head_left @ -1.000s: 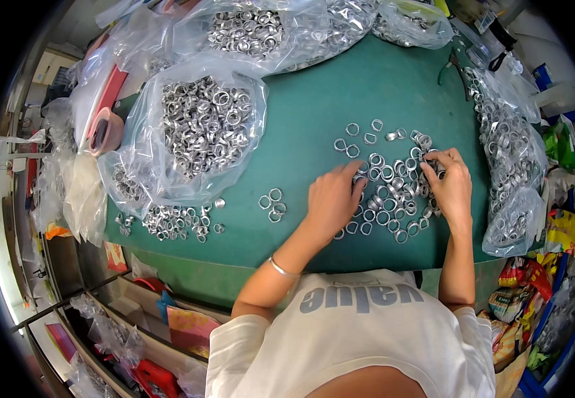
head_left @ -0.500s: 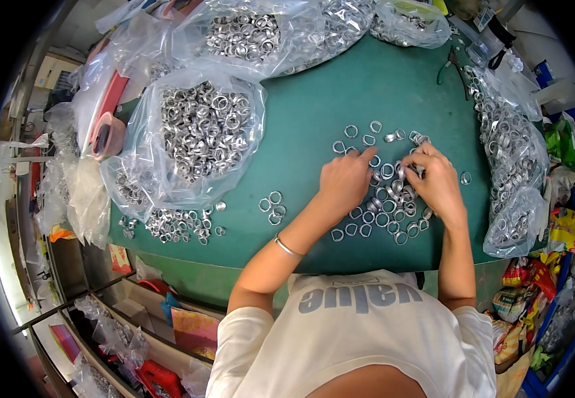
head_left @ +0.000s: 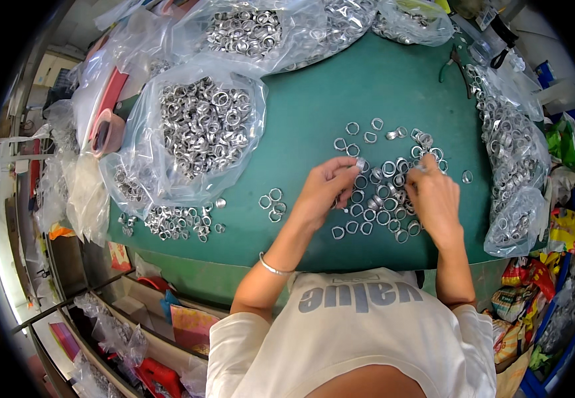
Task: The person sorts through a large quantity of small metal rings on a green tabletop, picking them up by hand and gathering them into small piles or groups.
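Loose silver metal rings lie in a cluster on the green tabletop in front of me. At the cluster's left side my left hand is closed, a metal ring at its fingertips. My right hand is over the cluster's right side, its fingers bent together. What they hold, if anything, is hidden. Several more rings lie just beyond its fingertips. A small group of rings sits apart, left of my left hand.
An open clear bag of rings stands at the left, with a loose pile of rings before it. More filled bags line the far edge, and another bag lies along the right. Pliers rest at the far right.
My left hand has drawn back to the left and now has a ring at its fingertips. My right hand has shifted slightly nearer, uncovering several rings beyond it.
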A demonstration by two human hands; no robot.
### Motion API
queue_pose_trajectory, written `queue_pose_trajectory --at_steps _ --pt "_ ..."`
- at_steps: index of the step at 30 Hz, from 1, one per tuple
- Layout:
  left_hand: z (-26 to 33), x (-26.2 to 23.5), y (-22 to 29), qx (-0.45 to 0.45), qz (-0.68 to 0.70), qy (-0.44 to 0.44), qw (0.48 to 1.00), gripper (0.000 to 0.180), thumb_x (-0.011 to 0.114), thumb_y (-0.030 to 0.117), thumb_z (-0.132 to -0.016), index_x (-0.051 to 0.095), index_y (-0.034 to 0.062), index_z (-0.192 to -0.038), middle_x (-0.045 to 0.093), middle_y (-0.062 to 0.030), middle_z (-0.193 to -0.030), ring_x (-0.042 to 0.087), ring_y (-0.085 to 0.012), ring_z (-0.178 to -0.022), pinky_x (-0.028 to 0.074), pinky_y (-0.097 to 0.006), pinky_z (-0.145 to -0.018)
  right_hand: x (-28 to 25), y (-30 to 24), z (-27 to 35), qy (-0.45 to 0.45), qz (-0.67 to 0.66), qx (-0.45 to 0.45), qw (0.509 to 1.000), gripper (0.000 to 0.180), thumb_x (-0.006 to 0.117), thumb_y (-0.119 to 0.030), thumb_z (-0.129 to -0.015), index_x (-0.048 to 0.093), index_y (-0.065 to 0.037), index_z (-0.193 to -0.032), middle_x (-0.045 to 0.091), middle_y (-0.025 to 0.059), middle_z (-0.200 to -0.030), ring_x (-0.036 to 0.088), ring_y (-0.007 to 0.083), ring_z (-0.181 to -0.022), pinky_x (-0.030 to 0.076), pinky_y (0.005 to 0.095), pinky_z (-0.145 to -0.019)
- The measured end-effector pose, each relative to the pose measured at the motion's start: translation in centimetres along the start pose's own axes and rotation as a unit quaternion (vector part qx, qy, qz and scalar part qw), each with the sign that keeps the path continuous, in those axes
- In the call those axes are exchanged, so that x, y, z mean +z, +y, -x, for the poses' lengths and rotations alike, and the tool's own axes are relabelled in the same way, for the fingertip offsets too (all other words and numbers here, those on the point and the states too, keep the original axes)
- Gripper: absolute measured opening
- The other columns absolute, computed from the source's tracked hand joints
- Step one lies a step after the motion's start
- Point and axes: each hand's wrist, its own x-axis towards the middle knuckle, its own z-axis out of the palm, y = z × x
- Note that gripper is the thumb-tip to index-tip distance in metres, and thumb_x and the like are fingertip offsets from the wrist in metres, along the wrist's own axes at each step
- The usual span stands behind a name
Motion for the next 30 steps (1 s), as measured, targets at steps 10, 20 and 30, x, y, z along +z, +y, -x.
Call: queue_pose_trajectory --at_steps 10,20,30 --pt "3.9 0.8 -3.1 -0.034 0.169 -0.038 0.984 0.021 0.050 0.022 -0.092 0.047 0.0055 -0.105 0.041 0.0002 -0.070 0.040 -0.0079 -0.054 0.030 -0.019 -0.041 1.9 -0.8 1.1 0.040 -0.282 -0.108 0.952 0.036 0.070 -0.009 -0.072 0.060 -0.001 -0.105 0.053 0.0099 -0.079 0.054 0.0224 -0.054 0.043 0.0344 -0.048" --pt "5.2 0.0 -3.1 -0.018 0.219 0.020 0.975 0.021 0.054 0.015 -0.090 0.046 0.0038 -0.106 0.042 0.0009 -0.067 0.041 -0.0073 -0.054 0.030 -0.019 -0.042 2.8 -1.3 2.0 0.003 -0.183 -0.013 0.983 0.024 0.070 -0.009 -0.070 0.062 -0.006 -0.093 0.054 0.0114 -0.080 0.057 0.0281 -0.061 0.045 0.0372 -0.056" --pt "5.5 2.8 -3.4 0.274 -0.303 0.071 0.910 0.032 0.067 0.002 -0.077 0.058 0.0040 -0.107 0.042 0.0018 -0.062 0.039 -0.0061 -0.055 0.034 -0.020 -0.050 2.6 -2.5 2.7 -0.197 -0.767 0.231 0.565 0.026 0.050 -0.024 -0.093 0.058 -0.005 -0.108 0.058 0.0037 -0.079 0.052 0.0092 -0.057 0.035 0.0191 -0.041"
